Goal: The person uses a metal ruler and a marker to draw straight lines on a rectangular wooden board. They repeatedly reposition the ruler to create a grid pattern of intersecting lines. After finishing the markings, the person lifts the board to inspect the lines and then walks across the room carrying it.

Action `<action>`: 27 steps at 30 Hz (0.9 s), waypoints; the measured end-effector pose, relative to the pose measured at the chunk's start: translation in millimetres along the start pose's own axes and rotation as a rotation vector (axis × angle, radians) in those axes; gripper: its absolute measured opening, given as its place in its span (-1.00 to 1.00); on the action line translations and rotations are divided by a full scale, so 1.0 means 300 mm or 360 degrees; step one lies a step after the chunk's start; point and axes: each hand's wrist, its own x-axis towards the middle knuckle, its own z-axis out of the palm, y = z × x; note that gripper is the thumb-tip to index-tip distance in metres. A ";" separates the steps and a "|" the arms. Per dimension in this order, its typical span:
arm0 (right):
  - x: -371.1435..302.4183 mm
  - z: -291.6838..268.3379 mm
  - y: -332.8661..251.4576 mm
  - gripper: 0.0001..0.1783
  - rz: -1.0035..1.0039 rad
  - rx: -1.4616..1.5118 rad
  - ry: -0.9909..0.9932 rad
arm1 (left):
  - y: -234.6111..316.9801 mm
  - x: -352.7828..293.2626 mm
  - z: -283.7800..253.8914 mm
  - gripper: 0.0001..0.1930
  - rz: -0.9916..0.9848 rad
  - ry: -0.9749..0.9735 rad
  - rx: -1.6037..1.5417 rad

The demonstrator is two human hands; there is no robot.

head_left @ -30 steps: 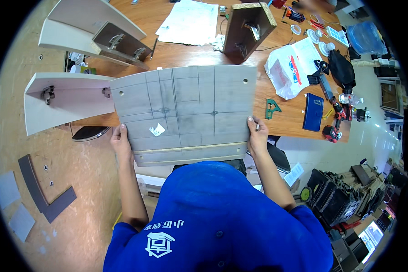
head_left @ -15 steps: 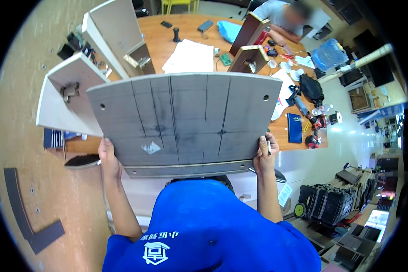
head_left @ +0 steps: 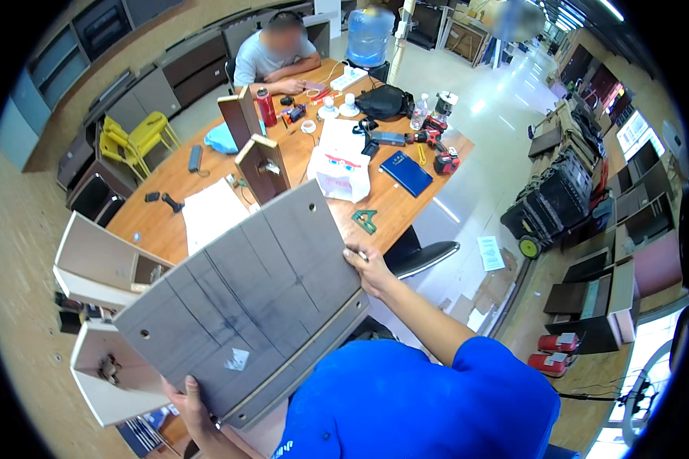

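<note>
Head view; clock read from the middle of the board.

Grey board (head_left: 245, 294): held up by its 2 short edges in front of the blue-shirted torso, tilted, near side of the table (head_left: 153, 222). Ruled dark lines, smudges, 4 holes and a torn white patch (head_left: 237, 359) on the face in view.

Left hand (head_left: 189, 402), 7 o'clock: pinching the board's edge, thumb on the face; fingers mostly hidden behind. Right hand (head_left: 369, 269), 3 o'clock: pinching the opposite edge, with a slim pen-like item (head_left: 362, 256) also in its grasp; exact finger placing cannot be told.

Around it: brown block (head_left: 262, 164) with metal fitting, upright at 12; white bag (head_left: 341, 180) at 1; green square (head_left: 364, 222) and blue notebook (head_left: 407, 174) at 2; pale panel with a hinge (head_left: 109, 369) at 8, partly behind the board. Co-worker (head_left: 256, 61) seated across the table, farther out at 12.

Judgement: step in hand looks like handling the marked board with 2 hands. Next move calls for an even grip at both ends, slim item kept clear of the face, board corners clear of the block and hinged panel.
</note>
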 end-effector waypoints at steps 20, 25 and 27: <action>0.660 -0.358 0.431 -0.16 0.0459 -0.1479 -0.0788 | 0.513 -0.060 0.482 -0.52 -0.0264 0.0428 0.0797; 0.854 -0.525 0.525 -0.69 0.1060 -0.1101 -0.0697 | 0.592 -0.176 0.606 -0.49 -0.0397 0.0641 0.1305; 0.896 -0.534 0.540 -0.70 0.1207 -0.0934 -0.0570 | 0.627 -0.203 0.664 -0.49 -0.0434 0.0715 0.1356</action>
